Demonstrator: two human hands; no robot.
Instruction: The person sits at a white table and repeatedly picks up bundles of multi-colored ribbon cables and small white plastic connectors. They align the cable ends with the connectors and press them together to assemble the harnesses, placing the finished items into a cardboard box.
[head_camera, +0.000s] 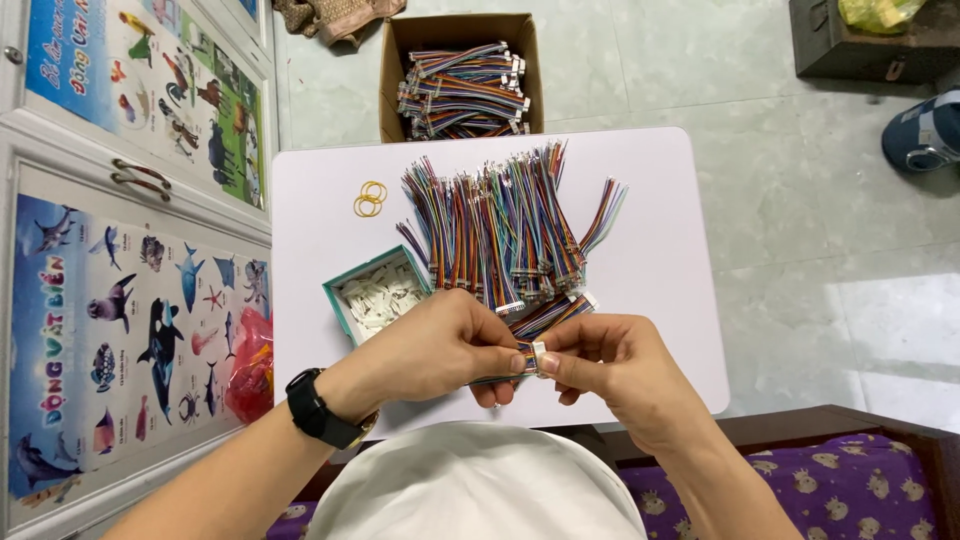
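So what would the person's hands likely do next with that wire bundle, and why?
Probably push the white connector fully onto the wire bundle. The right hand pinches the connector at the wires' end, the left hand grips the wires, and they meet over the table.

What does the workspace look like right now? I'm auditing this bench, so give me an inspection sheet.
Surface: white table, bare at right.
Job's things: multicoloured wire bundle and small white connector.
Clutter: loose wire pile, teal box of white connectors, yellow rubber bands.
Grippers: left hand and right hand pinch the bundle.
Cables: more bundles in cardboard box.
Surroundings: tiled floor, animal posters.
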